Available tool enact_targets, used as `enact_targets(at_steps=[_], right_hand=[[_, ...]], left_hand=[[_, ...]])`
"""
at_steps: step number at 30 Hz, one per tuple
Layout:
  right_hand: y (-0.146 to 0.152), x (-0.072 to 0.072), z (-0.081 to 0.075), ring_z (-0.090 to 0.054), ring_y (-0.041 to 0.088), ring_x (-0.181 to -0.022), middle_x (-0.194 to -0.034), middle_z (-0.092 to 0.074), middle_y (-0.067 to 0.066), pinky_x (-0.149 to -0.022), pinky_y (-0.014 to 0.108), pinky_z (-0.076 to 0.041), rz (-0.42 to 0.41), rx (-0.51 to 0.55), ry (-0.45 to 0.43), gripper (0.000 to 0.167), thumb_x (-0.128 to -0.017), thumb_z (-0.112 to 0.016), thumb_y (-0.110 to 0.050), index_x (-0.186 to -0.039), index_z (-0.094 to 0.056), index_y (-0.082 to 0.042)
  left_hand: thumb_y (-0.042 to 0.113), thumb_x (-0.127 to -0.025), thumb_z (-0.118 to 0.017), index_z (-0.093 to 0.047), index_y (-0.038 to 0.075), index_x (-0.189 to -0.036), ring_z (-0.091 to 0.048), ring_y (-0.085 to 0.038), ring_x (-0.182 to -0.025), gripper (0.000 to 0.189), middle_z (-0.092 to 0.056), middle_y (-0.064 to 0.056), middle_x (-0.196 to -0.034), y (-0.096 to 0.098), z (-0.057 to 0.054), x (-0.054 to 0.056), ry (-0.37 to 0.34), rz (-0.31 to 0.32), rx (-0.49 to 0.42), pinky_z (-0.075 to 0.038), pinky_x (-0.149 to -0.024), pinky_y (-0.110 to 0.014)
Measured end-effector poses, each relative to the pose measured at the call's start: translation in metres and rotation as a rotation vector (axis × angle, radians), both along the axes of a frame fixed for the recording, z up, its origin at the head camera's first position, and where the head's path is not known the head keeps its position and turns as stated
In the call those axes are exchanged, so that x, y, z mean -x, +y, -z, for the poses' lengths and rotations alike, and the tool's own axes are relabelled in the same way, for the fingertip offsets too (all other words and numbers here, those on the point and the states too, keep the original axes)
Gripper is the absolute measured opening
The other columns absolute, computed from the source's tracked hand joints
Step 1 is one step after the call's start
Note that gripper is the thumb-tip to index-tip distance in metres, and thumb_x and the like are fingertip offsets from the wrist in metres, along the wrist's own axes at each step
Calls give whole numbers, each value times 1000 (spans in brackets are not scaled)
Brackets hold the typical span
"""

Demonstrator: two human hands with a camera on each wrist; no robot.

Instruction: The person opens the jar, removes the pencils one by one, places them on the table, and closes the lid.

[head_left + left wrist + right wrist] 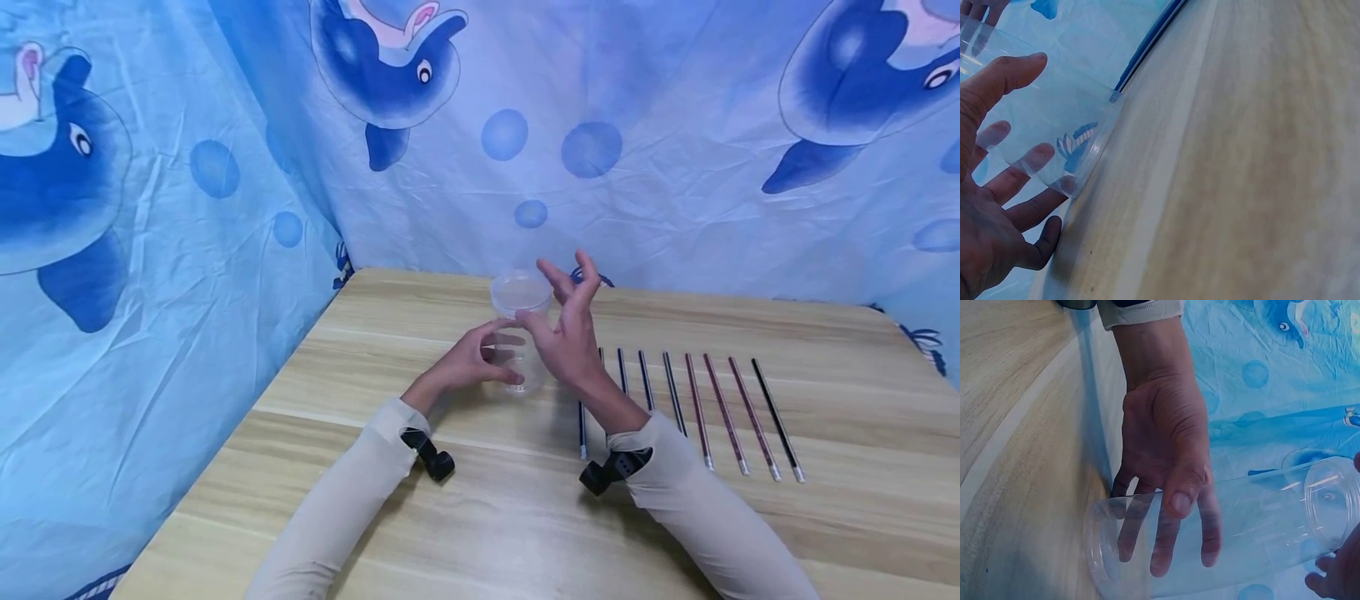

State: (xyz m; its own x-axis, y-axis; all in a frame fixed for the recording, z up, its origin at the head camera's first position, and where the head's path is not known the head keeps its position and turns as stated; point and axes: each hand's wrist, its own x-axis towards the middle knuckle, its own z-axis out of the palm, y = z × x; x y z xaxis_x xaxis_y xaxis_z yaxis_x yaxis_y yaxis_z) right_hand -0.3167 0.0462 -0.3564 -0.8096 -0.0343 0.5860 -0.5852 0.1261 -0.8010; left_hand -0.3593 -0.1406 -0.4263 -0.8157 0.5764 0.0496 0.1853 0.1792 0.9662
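Note:
A clear plastic jar (531,367) with a round see-through top (521,292) stands upright on the wooden table. My left hand (468,358) holds its lower body, thumb on the near side and fingers round the far side; the left wrist view shows those fingers (1029,162) through the clear wall. At the jar's upper end is my right hand (566,342), its thumb near the rim and its other fingers extended upward. Only part of the right hand (1338,575) shows at the edge of the right wrist view. Whether the thumb touches the jar is unclear.
Several pencils (738,408) with eraser ends lie in a row on the table (480,517), some partly hidden behind my right forearm. They are dark blue, maroon and black. A blue dolphin-print cloth (645,225) hangs behind and to the left.

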Motion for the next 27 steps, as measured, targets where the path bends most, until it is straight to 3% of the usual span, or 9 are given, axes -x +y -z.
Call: enact_targets(at_steps=[7,12,15,18,21,24,27], right_hand=[[-4,0,2,-52,30,-122,-136,-49,14,-106,44,-42,101,-64,39,89,-80,-81,-11,-142,-16,-6],[-5,-2,0,-49,30,-121,-127,-48,17,-103,47,-45,202,-97,52,92,-74,-90,-19,-136,-24,-3],[-3,-3,-1,-46,28,-124,-129,-46,17,-105,48,-44,221,-100,44,96,-70,-93,-24,-136,-25,-3],[-1,-2,-3,-41,26,-133,-140,-42,15,-109,49,-39,180,-93,30,93,-78,-86,-28,-143,-23,-7],[2,0,-5,-36,23,-141,-151,-39,12,-114,51,-32,83,-79,-6,89,-88,-75,-29,-152,-15,-14],[5,2,-4,-40,24,-140,-150,-45,9,-115,51,-30,4,-72,-61,89,-90,-72,-27,-155,-12,-17],[6,3,-2,-48,26,-133,-144,-52,9,-113,48,-35,-7,-80,-84,88,-88,-75,-23,-153,-16,-14]], left_hand=[[12,-77,-87,-38,28,-153,-54,-26,-128,92,-58,-3,-139,-1,1,0,18,-44,71,-43,-108,-43],[16,-76,-88,-42,32,-150,-54,-24,-127,88,-58,3,-137,-1,2,1,38,-55,84,-44,-106,-43],[17,-75,-89,-46,30,-146,-55,-23,-126,83,-58,4,-136,-1,2,1,38,-61,97,-45,-105,-42],[16,-76,-88,-45,28,-147,-55,-24,-127,84,-58,0,-137,0,1,2,43,-49,85,-45,-106,-42],[13,-77,-87,-41,27,-150,-54,-28,-129,87,-58,-7,-140,1,-1,4,40,-27,59,-43,-107,-42],[11,-78,-86,-40,28,-151,-53,-30,-130,88,-57,-10,-140,0,1,4,27,-17,45,-44,-107,-42],[12,-78,-86,-39,29,-152,-52,-31,-131,90,-57,-11,-141,0,2,2,17,-21,48,-44,-107,-42]])
